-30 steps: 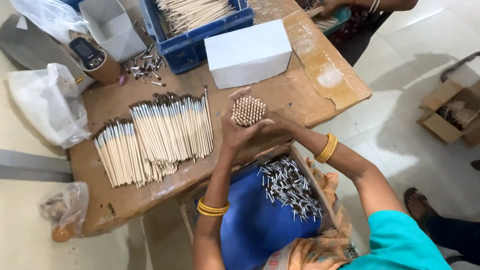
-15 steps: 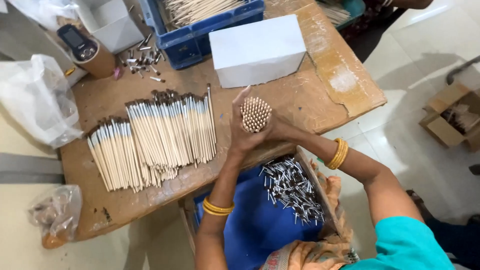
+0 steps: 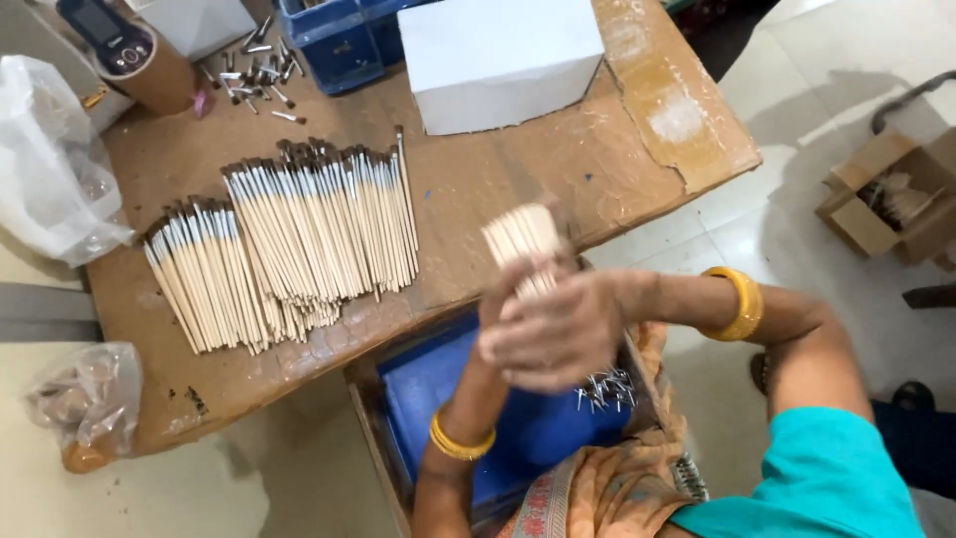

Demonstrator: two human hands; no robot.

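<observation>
at the bottom of the frame sit the person's teal sleeve and an orange patterned cloth on the lap, with a blue tray just above it, holding a small heap of metal ferrules at its right side. there are three yellow bangles in view, one on the right wrist, two stacked on the left wrist.

above the tray, in the lower middle of the frame, the right hand is clenched round one bundle of pale wooden sticks, and the left hand sits under it, mostly hidden; i cannot tell how its fingers lie. the bundle is blurred, light tan, tight packed, its ends fanning slightly above the fist over the table's near edge.

on the brown wooden table, left of centre, lie two batches of finished brushes, pale handles with silver ferrules and dark tips; too many to count. further up stands one white box, one blue crate at the top edge, loose ferrules beside it, and one brown tube in the upper left. two clear plastic bags sit at the left edge. one open cardboard box lies on the floor at right.

half a second ago the bundle showed its round end face up over the table; now it is tilted and pulled closer to the body.
</observation>
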